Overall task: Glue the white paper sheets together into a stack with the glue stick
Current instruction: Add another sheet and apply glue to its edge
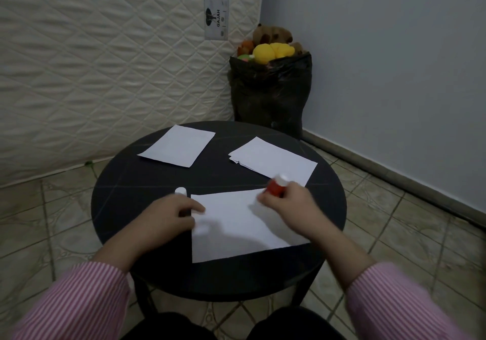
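Round black table point(147, 182) on tiled floor, carrying three groups of white paper. Near sheet point(236, 237) lying flat at the table's front edge, directly between both hands. Single far-left sheet point(177, 145) lying flat toward the back left. Small stack of sheets point(276, 159) at the back right, edges slightly fanned at its left corner, well apart from the far-left sheet. Left hand point(171, 214) resting on the left edge of the near sheet, fingers curled downward with tips on paper; blurred, so cannot tell whether anything is pinched beneath. White cap point(180, 191) standing upright on the table just beyond the left hand, beside the near sheet's upper-left corner. Right hand point(286, 203) clasped around the red glue stick point(276, 186), held tilted over the upper-right corner of the near sheet, white end pointing up and away; contact between stick and paper not discernible owing to motion blur. Pink striped sleeves point(79, 305) on both forearms. Quilted mattress point(105, 63) leaning against the wall at left. Black bag point(271, 92) of soft toys point(272, 51) standing in the corner behind the table.
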